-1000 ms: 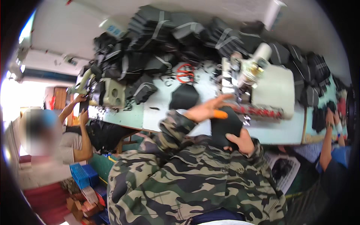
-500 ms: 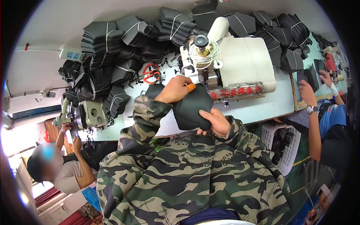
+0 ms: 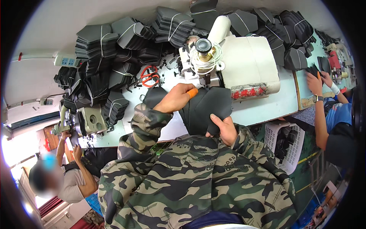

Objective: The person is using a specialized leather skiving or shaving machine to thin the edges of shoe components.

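the step in hand looks like handling and lining up the black pieces (image 3: 212, 102) in front of the cream machine (image 3: 253, 57): they lie overlapped between the two hands, their upper edge just beside the machine's working end (image 3: 205, 79). the right hand (image 3: 225, 129) is closed in a pinch on them at the lower right, thumb flat on top and fingers mostly hidden beneath. the left hand (image 3: 173, 99) lies over the upper left edge, its fingers bent and close together, an orange cover (image 3: 192, 92) on one digit; whether it truly grips or only presses, the view cannot tell. the next move seems to call for keeping the layers flat and the right pinch steady, with the left fingertips clear of the working end. compared with half a second ago, the top piece now spreads further to the right, and the right hand has shifted slightly right and lower with it, while the left hand stays at nearly the same spot by the machine.
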Demonstrator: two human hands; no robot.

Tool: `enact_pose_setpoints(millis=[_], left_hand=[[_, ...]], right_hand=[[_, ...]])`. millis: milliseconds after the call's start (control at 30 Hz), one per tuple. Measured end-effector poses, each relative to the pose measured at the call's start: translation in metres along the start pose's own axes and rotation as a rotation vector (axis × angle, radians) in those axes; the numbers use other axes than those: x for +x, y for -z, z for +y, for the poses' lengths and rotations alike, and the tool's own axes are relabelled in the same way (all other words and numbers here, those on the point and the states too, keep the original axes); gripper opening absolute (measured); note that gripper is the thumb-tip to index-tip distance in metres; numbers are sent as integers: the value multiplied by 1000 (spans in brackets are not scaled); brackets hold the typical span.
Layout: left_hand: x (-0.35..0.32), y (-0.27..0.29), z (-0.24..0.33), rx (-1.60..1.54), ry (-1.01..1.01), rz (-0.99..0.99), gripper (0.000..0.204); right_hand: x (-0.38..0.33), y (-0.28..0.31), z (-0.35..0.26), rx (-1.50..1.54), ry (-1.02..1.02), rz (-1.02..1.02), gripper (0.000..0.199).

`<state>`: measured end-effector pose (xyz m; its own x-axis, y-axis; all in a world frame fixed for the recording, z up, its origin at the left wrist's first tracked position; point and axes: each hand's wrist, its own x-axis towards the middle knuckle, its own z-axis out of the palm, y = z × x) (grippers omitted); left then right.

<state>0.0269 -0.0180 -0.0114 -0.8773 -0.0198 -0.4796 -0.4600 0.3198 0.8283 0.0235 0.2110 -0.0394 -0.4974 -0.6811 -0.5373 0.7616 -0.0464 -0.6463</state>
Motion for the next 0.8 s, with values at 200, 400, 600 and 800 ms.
enact_pose_setpoints(millis=[200,400,600,800], left_hand=[[23,10,8,277,7,6,25],[12,23,20,-25,76,-49,22],[3,6,19,2,163,-109,20],[7,6,19,189,-14,21,21]], right_hand=[[1,-17,-7,94,-79,-12,31],[-1,-6,-9,115,-2,17,31],[-9,-4,-2,10,3,-19,28],[-6,-8,3,24,-44,-75,33]])
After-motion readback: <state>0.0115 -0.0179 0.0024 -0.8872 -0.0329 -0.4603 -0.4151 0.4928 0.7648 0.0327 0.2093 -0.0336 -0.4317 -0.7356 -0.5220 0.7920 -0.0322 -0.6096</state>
